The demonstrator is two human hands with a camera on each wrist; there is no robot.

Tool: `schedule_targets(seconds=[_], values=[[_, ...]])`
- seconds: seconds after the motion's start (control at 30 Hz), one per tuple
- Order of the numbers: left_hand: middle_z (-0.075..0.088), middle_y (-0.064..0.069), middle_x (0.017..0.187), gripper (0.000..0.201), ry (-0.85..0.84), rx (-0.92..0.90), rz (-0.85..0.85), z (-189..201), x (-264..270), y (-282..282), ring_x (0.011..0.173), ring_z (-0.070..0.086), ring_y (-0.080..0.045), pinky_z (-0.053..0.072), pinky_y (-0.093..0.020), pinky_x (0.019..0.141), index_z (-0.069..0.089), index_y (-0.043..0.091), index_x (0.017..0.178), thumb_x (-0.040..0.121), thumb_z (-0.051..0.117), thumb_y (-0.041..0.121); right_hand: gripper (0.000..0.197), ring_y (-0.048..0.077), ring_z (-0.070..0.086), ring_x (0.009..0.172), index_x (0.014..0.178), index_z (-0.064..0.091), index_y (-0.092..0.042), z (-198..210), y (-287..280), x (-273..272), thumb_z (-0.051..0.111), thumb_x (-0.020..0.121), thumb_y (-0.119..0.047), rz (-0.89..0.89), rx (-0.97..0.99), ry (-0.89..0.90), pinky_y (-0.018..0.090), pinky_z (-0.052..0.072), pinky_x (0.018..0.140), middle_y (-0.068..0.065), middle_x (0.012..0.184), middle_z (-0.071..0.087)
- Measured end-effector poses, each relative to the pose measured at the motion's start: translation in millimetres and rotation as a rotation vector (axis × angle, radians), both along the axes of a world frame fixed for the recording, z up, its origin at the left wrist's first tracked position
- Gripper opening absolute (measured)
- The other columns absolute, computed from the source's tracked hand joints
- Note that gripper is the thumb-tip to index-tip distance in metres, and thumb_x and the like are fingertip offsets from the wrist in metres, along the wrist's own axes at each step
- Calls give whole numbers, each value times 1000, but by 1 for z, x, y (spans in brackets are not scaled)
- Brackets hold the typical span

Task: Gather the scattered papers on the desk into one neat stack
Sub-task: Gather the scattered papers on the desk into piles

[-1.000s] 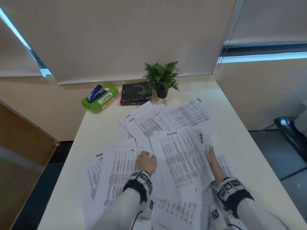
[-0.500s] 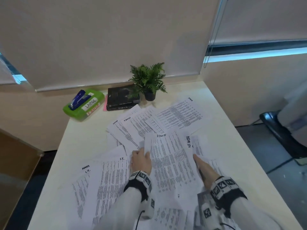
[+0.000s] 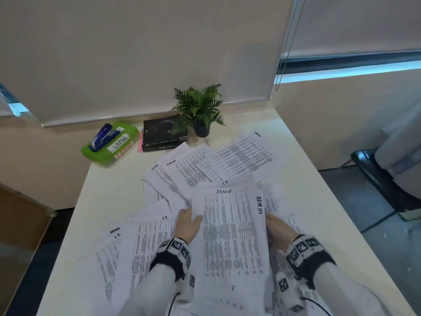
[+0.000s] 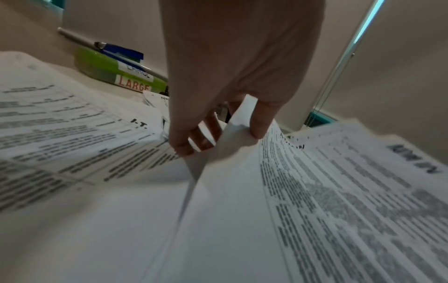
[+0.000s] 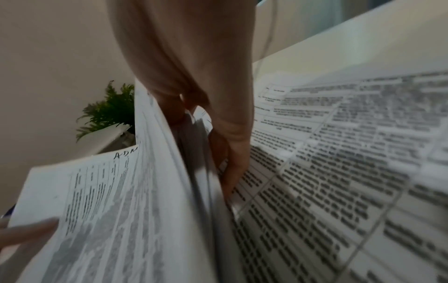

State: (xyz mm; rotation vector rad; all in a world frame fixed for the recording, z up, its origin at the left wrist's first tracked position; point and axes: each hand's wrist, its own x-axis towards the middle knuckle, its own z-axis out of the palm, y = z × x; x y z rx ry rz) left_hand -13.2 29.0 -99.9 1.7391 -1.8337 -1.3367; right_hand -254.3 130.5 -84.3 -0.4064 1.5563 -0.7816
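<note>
Far edge of the white desk [image 3: 303, 169] obstructed by a green plastic box labelled LARGE [image 3: 114, 144] carrying a blue stapler [image 3: 103, 136], two stacked black books [image 3: 164, 133] and a small potted fern [image 3: 200, 110]; bare strips run along left and right sides of the loose printed sheets [image 3: 241, 156].

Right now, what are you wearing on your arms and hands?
White long sleeves. Each wrist has a black band carrying white blocks printed with black square patterns. A thin black cable trails from them. Both hands, left hand and right hand, are bare.
</note>
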Motion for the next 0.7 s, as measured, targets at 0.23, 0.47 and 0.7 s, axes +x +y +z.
schedule_targets(seconds=[0.23, 0.47, 0.7], values=[[51, -5, 105, 26, -49, -201, -58, -2, -4, 9, 96, 54, -21, 46, -31, 86, 52, 1, 118, 97, 43, 13, 39, 19, 61, 60, 101, 61, -16, 14, -22, -2, 40, 95, -49, 75, 40, 146, 30, 54, 59, 4, 74, 65], [58, -12, 118, 29, -122, -115, 63, -3, -3, 16, 92, 53, -16, 42, -23, 77, 51, 3, 125, 98, 42, 9, 80, 25, 54, 124, 133, 51, -25, 17, -27, 5, 38, 76, -79, -133, -89, -192, 49, 41, 103, 7, 137, 55], [53, -18, 122, 40, -162, 39, 195, 2, -20, 17, 93, 57, -23, 50, -21, 70, 41, -1, 135, 97, 43, 10, 69, 31, 33, 135, 139, 23, -24, -9, -12, 16, 60, 86, -1, -125, -185, 93, 45, 30, 109, 3, 147, 31]])
